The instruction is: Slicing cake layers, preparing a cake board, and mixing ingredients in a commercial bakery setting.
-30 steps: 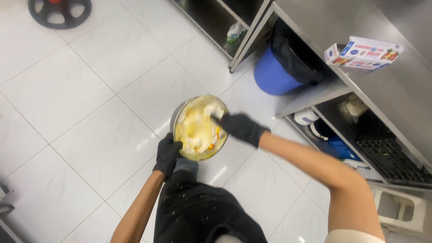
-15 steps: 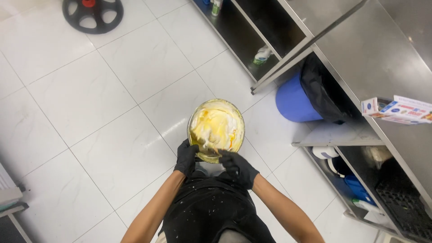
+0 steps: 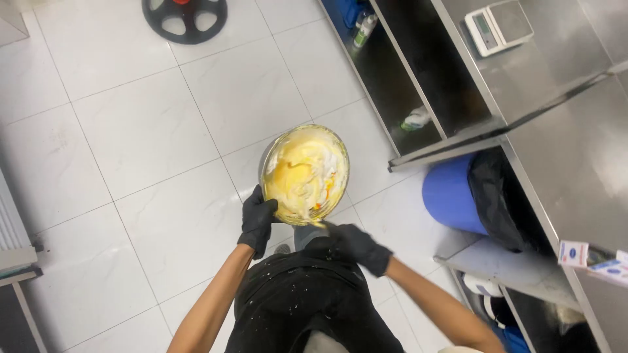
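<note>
Left hand (image 3: 257, 221) is gripping the bowl (image 3: 306, 173) rim; right hand (image 3: 356, 245), just below the bowl, is closing on something blurred.

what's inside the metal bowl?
The metal bowl holds a pale yellow and white creamy mixture with a few orange streaks. The mixture covers the bowl's bottom, so anything beneath it is hidden. The gloved left hand grips the rim.

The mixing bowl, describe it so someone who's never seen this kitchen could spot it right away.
Look at the white tiled floor left of the steel counter. Above it, in front of the person's black apron, the left hand in a black glove grips the round metal bowl. Only this bowl holds creamy yellow batter; the blue bin nearby is black-lined.
</note>
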